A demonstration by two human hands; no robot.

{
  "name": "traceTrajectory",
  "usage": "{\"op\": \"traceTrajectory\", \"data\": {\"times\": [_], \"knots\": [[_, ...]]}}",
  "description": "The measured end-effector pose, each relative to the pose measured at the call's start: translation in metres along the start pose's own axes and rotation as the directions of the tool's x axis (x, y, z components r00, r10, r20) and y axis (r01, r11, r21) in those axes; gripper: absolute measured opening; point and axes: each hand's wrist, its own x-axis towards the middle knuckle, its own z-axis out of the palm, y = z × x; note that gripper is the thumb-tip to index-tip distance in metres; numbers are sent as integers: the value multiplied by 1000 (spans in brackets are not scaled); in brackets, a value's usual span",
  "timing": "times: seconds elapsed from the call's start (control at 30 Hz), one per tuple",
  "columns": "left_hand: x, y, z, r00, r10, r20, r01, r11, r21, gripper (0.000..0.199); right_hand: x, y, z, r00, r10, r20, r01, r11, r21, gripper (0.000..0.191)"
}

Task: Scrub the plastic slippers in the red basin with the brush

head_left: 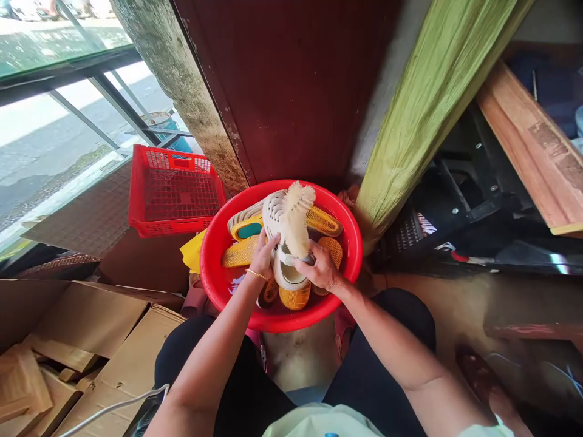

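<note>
My left hand [263,256], with a thin bracelet at the wrist, grips the side of a white clog [274,209] with holes in its upper. The clog is held over a round red basin [211,267]. In my right hand [322,267] is the dark handle of a brush [298,221] with cream bristles, which lies over the clog's upper and opening. Yellow-soled shoes [240,252] lie around in the basin, some with their soles upward, and water shows between them.
A red plastic crate [177,191] stands left of the basin. Cardboard boxes [122,358] with wood pieces are at the lower left. A green curtain [410,115] hangs at the right, beside a dark red door [291,85]. My knees flank the basin's near side.
</note>
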Motion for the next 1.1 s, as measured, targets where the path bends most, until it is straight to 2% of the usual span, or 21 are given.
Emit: {"op": "traceTrajectory", "data": {"times": [0.07,0.13,0.2,0.23,0.3,0.4,0.43,0.5,0.57,0.63,0.73,0.8,0.93,1.03,1.1], "knots": [[1,1,-4,996,57,-72,-55,998,36,78,6,8,-7,997,79,10,-78,995,-68,26],[1,6,-10,990,103,-98,-91,989,117,69,13,14,-15,986,155,-65,-165,966,-201,33],[-1,11,-17,982,166,-88,-140,960,242,58,19,14,-22,978,139,-155,-189,905,-382,47],[-3,13,-20,978,195,-73,-164,938,306,55,20,13,-24,982,102,-157,-165,866,-471,57],[-7,15,-26,970,240,-42,-200,884,423,51,20,7,-25,998,42,-41,-58,790,-610,72],[-13,11,-30,971,239,-12,-185,782,595,36,16,0,-19,971,75,226,113,689,-716,70],[-15,10,-31,972,235,-10,-174,749,639,32,15,-1,-18,956,105,274,138,661,-737,68],[-16,8,-30,965,261,-8,-185,707,682,31,15,2,-19,944,163,286,125,627,-769,64],[-14,8,-30,950,311,6,-235,705,669,38,17,11,-26,951,190,242,71,630,-773,62],[-12,11,-30,953,301,43,-262,740,619,49,21,21,-40,967,194,165,-1,651,-759,62],[-12,15,-32,980,173,95,-197,846,495,58,27,32,-58,982,186,-12,-136,672,-728,61],[-13,17,-33,989,83,119,-124,913,390,60,28,33,-60,985,154,-77,-163,695,-700,60],[-13,21,-38,991,-4,131,-24,976,216,59,24,28,-38,997,65,47,-19,763,-646,57],[-6,32,-52,1000,-2,25,-2,991,136,46,20,31,-26,980,163,115,-51,764,-644,56],[1,42,-62,996,77,-54,-72,994,82,38,17,34,-24,965,222,136,-88,769,-633,56]]}}
